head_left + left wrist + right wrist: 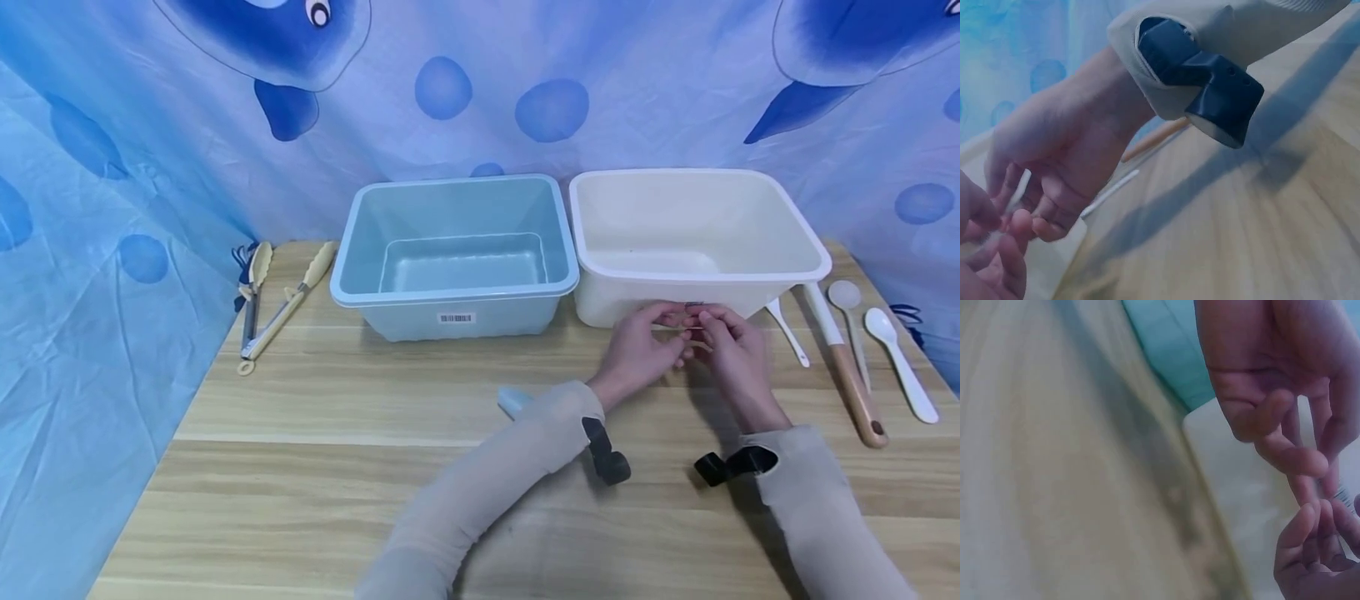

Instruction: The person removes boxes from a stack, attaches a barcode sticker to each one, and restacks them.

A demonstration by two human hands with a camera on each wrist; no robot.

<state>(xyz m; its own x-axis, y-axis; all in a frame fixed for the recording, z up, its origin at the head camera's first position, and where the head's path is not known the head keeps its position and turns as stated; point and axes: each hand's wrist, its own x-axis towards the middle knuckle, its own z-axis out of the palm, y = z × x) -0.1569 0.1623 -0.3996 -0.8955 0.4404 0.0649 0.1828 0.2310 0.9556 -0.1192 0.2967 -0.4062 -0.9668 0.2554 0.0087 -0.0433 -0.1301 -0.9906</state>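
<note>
Both hands meet at the front wall of the white bin [622, 302]. A small barcode label [1344, 495] shows between the fingertips, mostly covered by them. My left hand [643, 350] comes in from the left, its curled fingers pinching at the label's edge. From the other side, my right hand [731, 354] bends its thumb and fingers to the same spot, touching the left fingertips. In the left wrist view the right hand [1063, 150] hangs palm inward over the left fingers [1010, 265]. I cannot tell whether the label is still fixed to the wall.
A light blue bin [457, 297] stands left of the white one. Two pairs of tongs [292, 304] lie at the far left. To the right are a wooden-handled utensil [855, 392], a white spoon [903, 367] and a beige spoon [853, 325]. A light blue piece [513, 402] peeks from behind the left sleeve.
</note>
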